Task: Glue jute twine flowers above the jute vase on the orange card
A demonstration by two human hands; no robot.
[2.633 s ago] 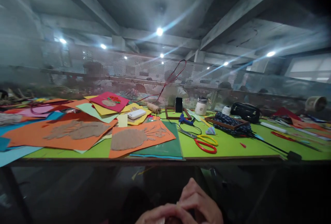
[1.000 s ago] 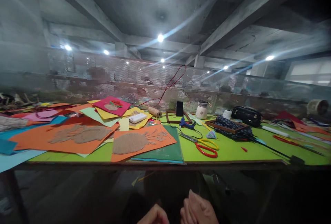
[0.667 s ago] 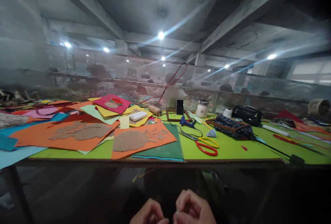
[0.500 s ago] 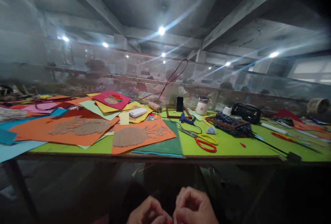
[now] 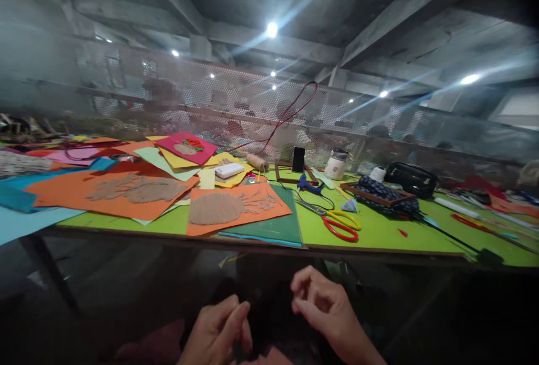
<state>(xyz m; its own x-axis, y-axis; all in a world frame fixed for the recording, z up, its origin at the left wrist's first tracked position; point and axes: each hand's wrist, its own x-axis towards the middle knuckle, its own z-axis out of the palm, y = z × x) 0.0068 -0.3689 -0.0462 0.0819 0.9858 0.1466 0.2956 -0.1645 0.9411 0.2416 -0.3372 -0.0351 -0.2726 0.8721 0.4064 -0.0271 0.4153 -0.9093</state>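
Below the table's front edge, my left hand (image 5: pixel 223 328) is closed, thumb pressed against the curled fingers. Whatever it pinches, if anything, is too small or hidden to name. To its right and a little higher, my right hand (image 5: pixel 322 303) has its fingers curled in with the thumb close to them; nothing clear shows between them. The hands are apart. A pinkish, flat-looking piece (image 5: pixel 273 356) lies low between them, cut off by the frame's bottom. Nearest on the table are scissors (image 5: pixel 341 226) with red and yellow handles and an orange sheet (image 5: pixel 269 208) bearing a brown cutout.
The green table (image 5: pixel 370 236) carries a second orange sheet (image 5: pixel 63 191), a blue glue gun (image 5: pixel 309 184), a twine spool (image 5: pixel 256 162), a phone (image 5: pixel 298 159), a white jar (image 5: pixel 336 166), a dark folded umbrella (image 5: pixel 374 191) and a black pouch (image 5: pixel 410 178). Perforated mesh stands behind.
My hands have moved apart and upward from being together at the bottom; the right one rose to the right, the left shifted left. The view has tilted slightly downward. The table's objects stay put.
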